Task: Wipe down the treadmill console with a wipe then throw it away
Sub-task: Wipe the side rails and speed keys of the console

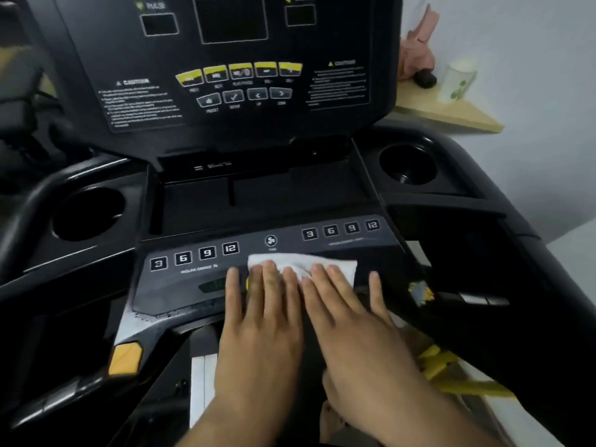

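Your left hand (pixel 261 304) and right hand (pixel 342 304) lie flat, fingers straight, pressing white wipe (pixel 322 264) onto treadmill console (pixel 180 282); wipe under fingertips.

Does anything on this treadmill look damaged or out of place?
Yes, two spots. The button panel has flaked to a ragged whitish patch at its near-left edge, and a yellow-and-grey sticker on the right looks torn. The left hand and right hand simply press the white wipe flat.

My wipe (pixel 325 264): plain white. Console (pixel 290 130): black, white lettering; upper buttons (pixel 240 71) yellow-topped. Cup (pixel 458 82): white, green leaf print.
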A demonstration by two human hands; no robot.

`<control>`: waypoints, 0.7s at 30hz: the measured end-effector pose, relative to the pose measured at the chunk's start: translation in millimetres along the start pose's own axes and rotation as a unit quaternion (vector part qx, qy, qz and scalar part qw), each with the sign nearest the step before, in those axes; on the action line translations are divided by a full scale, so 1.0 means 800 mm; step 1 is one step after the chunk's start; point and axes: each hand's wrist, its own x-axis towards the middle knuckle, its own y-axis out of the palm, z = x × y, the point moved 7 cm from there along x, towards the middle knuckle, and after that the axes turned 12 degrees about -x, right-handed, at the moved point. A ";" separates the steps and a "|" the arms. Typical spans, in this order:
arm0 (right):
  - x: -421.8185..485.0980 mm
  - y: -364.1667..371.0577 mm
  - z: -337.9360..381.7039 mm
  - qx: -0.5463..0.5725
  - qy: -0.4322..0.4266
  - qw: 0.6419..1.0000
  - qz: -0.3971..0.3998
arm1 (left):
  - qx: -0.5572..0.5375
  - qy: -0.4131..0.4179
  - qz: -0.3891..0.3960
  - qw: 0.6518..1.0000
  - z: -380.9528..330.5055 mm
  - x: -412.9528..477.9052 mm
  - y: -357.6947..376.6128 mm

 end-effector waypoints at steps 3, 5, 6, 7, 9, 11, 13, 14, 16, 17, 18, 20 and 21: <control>0.026 -0.018 0.014 -0.002 -0.020 1.000 -0.023 | -0.004 -0.043 0.026 0.999 0.031 -0.013 0.009; 0.063 -0.044 0.025 -0.001 -0.042 0.998 -0.053 | 0.013 -0.102 -0.014 0.995 0.051 0.002 -0.014; 0.077 -0.053 0.034 -0.008 -0.052 0.997 -0.059 | 0.017 -0.127 -0.029 0.991 0.062 0.008 -0.023; 0.083 -0.057 0.046 -0.019 -0.059 0.997 -0.055 | 0.030 -0.143 -0.023 0.989 0.074 0.006 -0.027; 0.073 -0.051 0.077 -0.035 -0.090 0.995 -0.041 | 0.017 -0.153 -0.001 0.988 0.097 -0.011 -0.023; 0.045 -0.036 0.113 -0.042 -0.139 0.989 -0.021 | -0.028 -0.130 -0.003 0.991 0.112 -0.045 -0.011; 0.037 -0.032 0.135 -0.043 -0.166 0.985 -0.020 | -0.038 -0.117 -0.018 0.992 0.125 -0.076 -0.001; 0.045 -0.036 0.142 -0.046 -0.172 0.983 -0.030 | -0.037 -0.120 -0.018 0.992 0.135 -0.082 0.005; 0.074 -0.051 0.159 -0.060 -0.181 0.980 -0.053 | -0.041 -0.125 -0.001 0.991 0.155 -0.071 0.003; 0.091 -0.061 0.166 -0.066 -0.181 0.979 -0.066 | -0.042 -0.132 0.003 0.990 0.167 -0.060 -0.003; 0.107 -0.071 0.174 -0.070 -0.178 0.979 -0.074 | -0.046 -0.137 0.005 0.990 0.180 -0.049 -0.006; 0.129 -0.084 0.185 -0.071 -0.172 0.980 -0.073 | -0.113 -0.125 0.005 0.986 0.200 -0.035 -0.009; 0.132 -0.086 0.190 -0.073 -0.169 0.980 -0.071 | -0.170 -0.130 0.005 0.977 0.209 -0.037 -0.009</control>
